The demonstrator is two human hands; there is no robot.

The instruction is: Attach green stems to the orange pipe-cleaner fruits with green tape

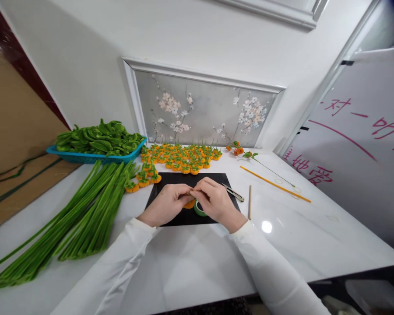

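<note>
My left hand point(167, 203) and my right hand point(216, 202) meet over a black mat point(174, 219), fingertips pinched together. Whatever sits between the fingers is too small and covered to make out. Just under the fingertips shows part of an orange fuzzy flower piece point(189, 204); I cannot tell if it is held or lying on the mat. A roll of green tape point(199, 210) is partly hidden by my right hand. Beyond that hand, a utility knife point(233, 192) lies across the mat's right edge.
Many orange flower heads with green tops point(184, 157) stand behind the mat. Left are green fuzzy stems point(85, 214) and a blue basket point(75, 157) of green leaves. Right lie a thin stick point(250, 202), an orange fuzzy stem point(276, 183) and a finished-looking flower spray point(238, 151).
</note>
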